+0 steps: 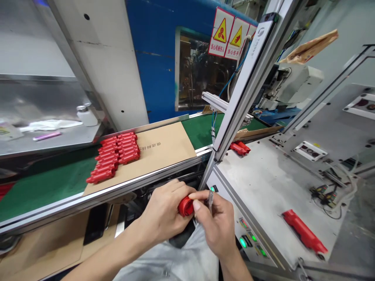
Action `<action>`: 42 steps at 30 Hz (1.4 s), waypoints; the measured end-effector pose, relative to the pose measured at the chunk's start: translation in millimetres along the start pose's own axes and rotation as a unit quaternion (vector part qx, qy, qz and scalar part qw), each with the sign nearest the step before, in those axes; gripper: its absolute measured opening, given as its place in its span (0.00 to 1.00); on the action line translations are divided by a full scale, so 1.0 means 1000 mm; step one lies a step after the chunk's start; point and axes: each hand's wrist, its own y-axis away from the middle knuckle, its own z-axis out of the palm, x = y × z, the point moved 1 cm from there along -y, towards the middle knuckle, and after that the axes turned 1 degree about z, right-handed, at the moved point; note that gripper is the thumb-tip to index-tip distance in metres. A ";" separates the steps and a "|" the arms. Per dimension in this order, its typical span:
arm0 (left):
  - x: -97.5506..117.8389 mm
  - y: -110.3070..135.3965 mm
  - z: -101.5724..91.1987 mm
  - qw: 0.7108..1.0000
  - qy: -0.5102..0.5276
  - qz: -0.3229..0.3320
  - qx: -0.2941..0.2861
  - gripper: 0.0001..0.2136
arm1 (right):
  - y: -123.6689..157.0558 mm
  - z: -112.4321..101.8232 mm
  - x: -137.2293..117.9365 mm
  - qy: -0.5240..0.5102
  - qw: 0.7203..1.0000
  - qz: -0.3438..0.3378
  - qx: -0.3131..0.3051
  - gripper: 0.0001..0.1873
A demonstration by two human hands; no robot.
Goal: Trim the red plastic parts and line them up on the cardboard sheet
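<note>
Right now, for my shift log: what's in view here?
plastic parts: over a dozen, red, in rows on the cardboard
cardboard sheet: one, tan, on the belt
conveyor belt: one, green, mid-view
steel panel: one, grey, right
lone plastic part: one, red, on the panel
warning signs: three, red and yellow, on the machine
machine: one, blue, behind the belt
bottle: one, white, on a shelf
left hand: gripping a red part
right hand: holding a small metal tool

The left hand [164, 212] and right hand [213, 226] hide most of a red plastic part [185, 206], so its shape cannot be told. A slim metal tool [210, 201] is partly covered too, and the left forearm [102, 259] and right forearm [234, 269] run off the bottom edge.
</note>
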 end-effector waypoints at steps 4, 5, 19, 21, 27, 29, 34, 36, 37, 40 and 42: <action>-0.003 0.003 -0.005 0.999 0.019 -0.025 0.012 0.06 | 0.004 -0.010 -0.004 0.091 0.992 -0.080 -0.018 0.16; -0.004 0.004 -0.007 0.999 0.020 -0.028 0.017 0.07 | 0.004 -0.012 -0.005 0.144 0.984 -0.109 -0.009 0.18; -0.010 0.011 -0.010 0.998 0.059 -0.020 0.025 0.13 | 0.004 -0.001 -0.010 0.383 0.884 -0.268 0.020 0.33; -0.011 0.012 -0.011 0.998 0.059 -0.019 0.027 0.14 | 0.005 0.000 -0.009 0.385 0.883 -0.268 0.029 0.33; -0.014 0.015 -0.014 0.998 0.054 -0.019 0.028 0.15 | 0.005 0.004 -0.009 0.396 0.874 -0.280 0.034 0.34; -0.013 0.016 -0.015 0.998 0.049 -0.016 0.030 0.14 | 0.004 0.004 -0.010 0.402 0.869 -0.286 0.031 0.34; -0.011 0.017 -0.018 0.999 0.033 -0.011 0.038 0.13 | 0.002 0.003 -0.008 0.391 0.872 -0.293 0.014 0.35; -0.011 0.017 -0.019 0.999 0.030 -0.009 0.036 0.13 | 0.002 0.002 -0.006 0.380 0.878 -0.291 0.004 0.35; -0.010 0.017 -0.019 0.999 0.029 -0.009 0.033 0.13 | 0.003 0.001 -0.005 0.376 0.880 -0.291 0.000 0.35; -0.011 0.015 -0.018 0.999 0.039 -0.016 0.025 0.12 | 0.003 -0.001 0.000 0.347 0.895 -0.281 -0.012 0.34; -0.011 0.014 -0.016 0.997 0.064 -0.033 0.015 0.12 | 0.000 -0.005 0.006 0.242 0.951 -0.193 -0.021 0.28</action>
